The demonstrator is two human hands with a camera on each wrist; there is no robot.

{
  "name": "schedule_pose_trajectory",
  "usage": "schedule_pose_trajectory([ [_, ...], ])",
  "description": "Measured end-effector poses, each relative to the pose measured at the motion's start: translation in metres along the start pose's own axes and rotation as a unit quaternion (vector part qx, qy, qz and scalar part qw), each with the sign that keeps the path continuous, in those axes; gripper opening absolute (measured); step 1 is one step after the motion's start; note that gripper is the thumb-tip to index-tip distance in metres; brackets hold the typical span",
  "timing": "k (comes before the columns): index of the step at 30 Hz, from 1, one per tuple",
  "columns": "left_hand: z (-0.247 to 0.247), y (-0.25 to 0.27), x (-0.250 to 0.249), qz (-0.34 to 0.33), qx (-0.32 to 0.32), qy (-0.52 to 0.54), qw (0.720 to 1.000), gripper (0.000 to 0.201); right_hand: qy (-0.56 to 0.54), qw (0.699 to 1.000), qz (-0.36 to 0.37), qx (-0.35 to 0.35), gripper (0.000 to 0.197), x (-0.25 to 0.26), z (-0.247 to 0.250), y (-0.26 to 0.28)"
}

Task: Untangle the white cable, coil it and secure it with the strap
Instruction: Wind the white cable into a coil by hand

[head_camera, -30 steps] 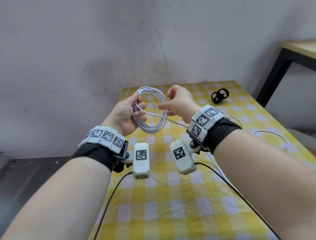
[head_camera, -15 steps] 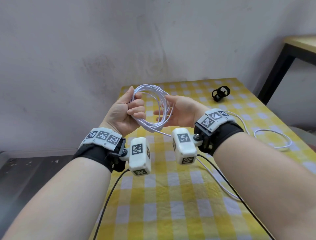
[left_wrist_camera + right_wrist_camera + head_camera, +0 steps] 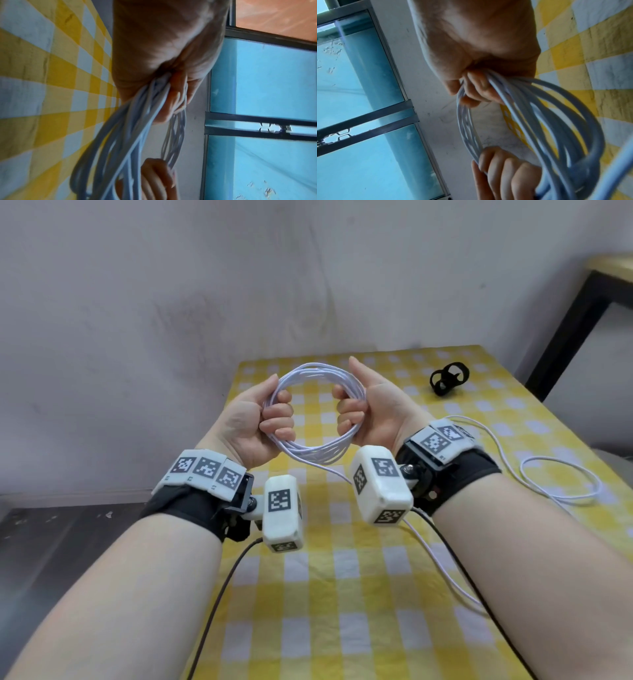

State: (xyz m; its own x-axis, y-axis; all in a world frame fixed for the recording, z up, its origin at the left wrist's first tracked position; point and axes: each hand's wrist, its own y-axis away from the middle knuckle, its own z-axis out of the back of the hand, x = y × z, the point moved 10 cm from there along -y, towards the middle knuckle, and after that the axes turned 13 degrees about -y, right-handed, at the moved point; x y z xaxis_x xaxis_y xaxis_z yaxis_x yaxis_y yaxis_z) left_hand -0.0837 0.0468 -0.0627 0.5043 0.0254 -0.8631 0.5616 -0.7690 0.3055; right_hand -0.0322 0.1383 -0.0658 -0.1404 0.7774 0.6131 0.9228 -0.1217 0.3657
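Note:
The white cable [image 3: 310, 455] is wound into a round coil of several loops, held up above the table between both hands. My left hand [image 3: 263, 419] grips the coil's left side with its fingers curled through the ring. My right hand [image 3: 363, 414] grips the right side the same way. In the left wrist view the loops [image 3: 135, 135] run out of my left fist [image 3: 171, 97]. In the right wrist view they [image 3: 539, 121] leave my right fist [image 3: 474, 88]. A loose tail [image 3: 561, 484] trails under my right wrist and lies looped on the cloth. The black strap [image 3: 448, 378] lies at the far right.
The table [image 3: 359, 611] has a yellow and white checked cloth and stands against a grey wall. A second, dark-legged table [image 3: 582, 302] stands at the far right. Black device leads [image 3: 219, 604] hang from both wrists over the cloth.
My right hand has turned palm up and closed its fingers through the coil's right side. The coil has opened into a rounder ring held between both fists. The hands rose slightly.

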Motion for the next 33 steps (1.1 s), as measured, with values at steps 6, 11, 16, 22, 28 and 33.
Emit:
schedule_pose_trajectory([
  [6, -0.002, -0.011, 0.004, -0.004, 0.021, 0.066, 0.998, 0.034, -0.048, 0.998, 0.029, -0.026, 0.050, 0.004, 0.007, -0.010],
  [11, 0.003, -0.014, 0.007, -0.023, 0.021, 0.055, 0.998, 0.037, -0.046, 0.998, 0.037, 0.008, 0.052, 0.004, 0.007, -0.013],
  [16, -0.008, -0.016, 0.004, -0.026, 0.085, 0.056, 0.994, 0.049, -0.063, 0.996, 0.019, 0.062, 0.046, 0.004, 0.005, -0.016],
  [22, -0.003, -0.025, 0.007, -0.006, 0.091, -0.003, 0.996, 0.043, -0.044, 0.997, 0.011, 0.063, 0.040, 0.005, 0.012, -0.017],
  [28, -0.001, -0.030, 0.024, 0.039, 0.096, -0.120, 0.987, 0.040, 0.118, 0.993, -0.015, 0.014, 0.063, 0.004, 0.028, -0.024],
  [33, 0.000, -0.034, 0.023, 0.029, 0.089, -0.135, 0.986, 0.038, 0.269, 0.961, 0.063, -0.016, 0.041, 0.018, 0.025, -0.026],
])
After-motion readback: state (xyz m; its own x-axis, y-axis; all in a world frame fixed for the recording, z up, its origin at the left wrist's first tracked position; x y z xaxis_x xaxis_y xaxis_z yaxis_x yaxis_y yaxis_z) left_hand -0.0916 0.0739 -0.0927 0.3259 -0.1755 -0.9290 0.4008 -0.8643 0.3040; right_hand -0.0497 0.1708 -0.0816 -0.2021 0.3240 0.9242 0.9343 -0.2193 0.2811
